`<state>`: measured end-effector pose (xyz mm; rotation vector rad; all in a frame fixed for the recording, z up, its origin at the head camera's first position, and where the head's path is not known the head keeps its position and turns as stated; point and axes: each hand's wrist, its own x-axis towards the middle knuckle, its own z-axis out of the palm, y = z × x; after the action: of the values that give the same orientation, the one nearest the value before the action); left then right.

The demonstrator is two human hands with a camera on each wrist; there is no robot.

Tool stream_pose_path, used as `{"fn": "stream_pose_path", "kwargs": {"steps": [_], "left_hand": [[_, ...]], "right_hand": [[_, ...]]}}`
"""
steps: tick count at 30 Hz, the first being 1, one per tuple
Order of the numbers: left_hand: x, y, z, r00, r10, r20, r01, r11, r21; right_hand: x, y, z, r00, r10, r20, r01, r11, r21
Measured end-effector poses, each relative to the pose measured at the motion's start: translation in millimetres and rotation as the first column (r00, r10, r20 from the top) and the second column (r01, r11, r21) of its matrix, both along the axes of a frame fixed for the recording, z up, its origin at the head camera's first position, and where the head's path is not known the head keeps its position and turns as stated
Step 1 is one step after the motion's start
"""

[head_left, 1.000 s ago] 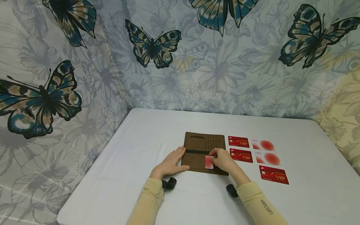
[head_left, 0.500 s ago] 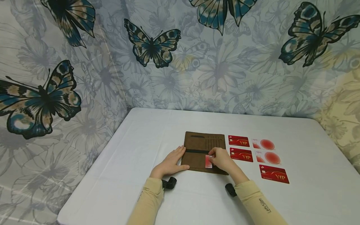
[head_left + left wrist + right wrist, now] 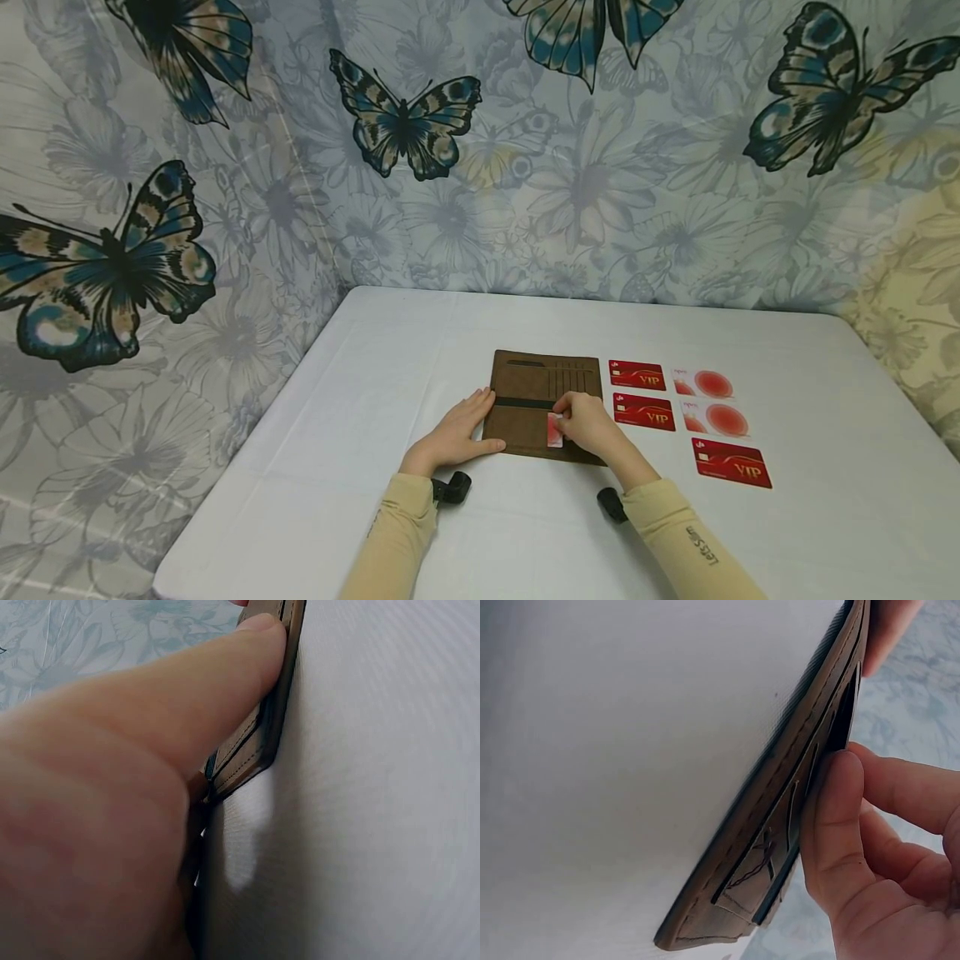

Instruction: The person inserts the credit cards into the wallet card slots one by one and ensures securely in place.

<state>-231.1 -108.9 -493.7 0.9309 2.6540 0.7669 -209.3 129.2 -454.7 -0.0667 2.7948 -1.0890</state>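
A brown wallet (image 3: 521,427) lies unfolded on the white table, a dark band across its middle. My left hand (image 3: 453,433) rests at its left edge, fingers extended, and in the left wrist view the thumb (image 3: 225,667) lies on the wallet's edge (image 3: 244,761). With thumb and forefinger my right hand (image 3: 596,427) pinches a pink-and-white card (image 3: 554,432), which is partly in a slot of the near half. Close up in the right wrist view, the right hand's fingers (image 3: 840,802) are at the stitched slots of the wallet (image 3: 712,885); the card is mostly hidden there.
Right of the wallet lie red VIP cards, one at the back (image 3: 637,375), one in the middle (image 3: 643,412) and one nearer (image 3: 731,462). Two pale cards with red circles (image 3: 712,383) (image 3: 726,420) lie beside them. Butterfly-patterned cloth (image 3: 592,192) hangs behind the table (image 3: 300,500).
My right hand has shifted slightly left with the card, and less of the card shows. The left hand keeps its place on the wallet.
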Motion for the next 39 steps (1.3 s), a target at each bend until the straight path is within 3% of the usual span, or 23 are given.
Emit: {"fn": "stream_pose_path", "kwargs": {"steps": [39], "left_hand": [[0.9,0.2,3.4,1.000,-0.005,-0.007,0.005,1.000,-0.020]], "right_hand": [[-1.5,-6.6,-1.7,0.999,0.006,-0.053,-0.008,0.999,-0.046]]}}
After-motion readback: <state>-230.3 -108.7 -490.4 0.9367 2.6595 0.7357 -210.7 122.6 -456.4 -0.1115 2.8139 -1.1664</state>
